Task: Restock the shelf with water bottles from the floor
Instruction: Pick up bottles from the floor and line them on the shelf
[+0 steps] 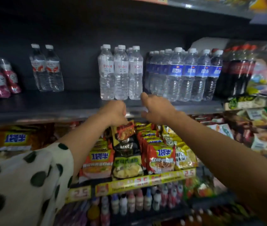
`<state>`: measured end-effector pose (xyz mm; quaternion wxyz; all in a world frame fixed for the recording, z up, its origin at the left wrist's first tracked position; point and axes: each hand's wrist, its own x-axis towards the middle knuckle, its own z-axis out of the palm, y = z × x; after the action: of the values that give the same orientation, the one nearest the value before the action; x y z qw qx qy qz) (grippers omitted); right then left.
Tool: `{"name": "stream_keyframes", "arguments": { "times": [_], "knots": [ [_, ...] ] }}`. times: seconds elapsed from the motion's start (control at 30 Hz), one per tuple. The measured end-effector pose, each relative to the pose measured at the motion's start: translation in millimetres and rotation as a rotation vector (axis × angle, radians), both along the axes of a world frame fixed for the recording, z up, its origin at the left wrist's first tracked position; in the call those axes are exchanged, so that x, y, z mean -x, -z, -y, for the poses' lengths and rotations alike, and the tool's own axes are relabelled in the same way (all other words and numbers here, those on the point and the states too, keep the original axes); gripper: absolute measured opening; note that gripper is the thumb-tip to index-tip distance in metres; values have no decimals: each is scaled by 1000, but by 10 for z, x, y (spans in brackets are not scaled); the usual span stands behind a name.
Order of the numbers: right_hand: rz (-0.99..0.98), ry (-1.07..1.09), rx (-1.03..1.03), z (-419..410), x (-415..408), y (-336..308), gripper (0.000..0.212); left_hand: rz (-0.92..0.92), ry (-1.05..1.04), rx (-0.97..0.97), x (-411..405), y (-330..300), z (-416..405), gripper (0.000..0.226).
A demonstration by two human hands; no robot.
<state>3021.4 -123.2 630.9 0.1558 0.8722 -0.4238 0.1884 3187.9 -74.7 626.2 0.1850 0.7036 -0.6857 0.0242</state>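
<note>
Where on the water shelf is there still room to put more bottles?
The biggest bare patch lies between the two red-label bottles and the white-label bottles. A smaller gap sits between the pink bottles and the red-label pair. The shelf front strip there is bare too. From the white-label bottles rightward it is crowded: blue-label bottles, then cola, stand close together.
</note>
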Motion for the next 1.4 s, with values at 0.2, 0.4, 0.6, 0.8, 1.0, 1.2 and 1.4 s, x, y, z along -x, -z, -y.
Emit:
{"name": "stream_keyframes", "arguments": {
  "times": [0.2, 0.4, 0.6, 0.8, 1.0, 1.2, 1.4],
  "knots": [
    [-105, 34, -220, -661, 244, 1265, 48, 63, 87, -197, 369, 1057, -436, 17],
    [-154, 28, -503, -793, 430, 2437, 47, 43, 152, -470, 565, 2177, -565, 25],
    [-217, 60, -828, -573, 513, 4242, 58, -5, 142, -715, 617, 3900, -415, 18],
    [-283, 181, -1119, -441, 701, 6340, 62, -119, 65, -890, 678, 5959, -257, 12],
    [-353, 242, -1158, -87, 597, 8158, 61, -143, 54, -933, 675, 7730, -29, 31],
    [-385, 269, -1048, 283, 380, 9469, 73, -242, -53, -904, 594, 8921, 68, 33],
    [-465, 195, -980, 396, 298, 10155, 65, -302, -103, -887, 523, 9457, 64, 37]
  ]
}}
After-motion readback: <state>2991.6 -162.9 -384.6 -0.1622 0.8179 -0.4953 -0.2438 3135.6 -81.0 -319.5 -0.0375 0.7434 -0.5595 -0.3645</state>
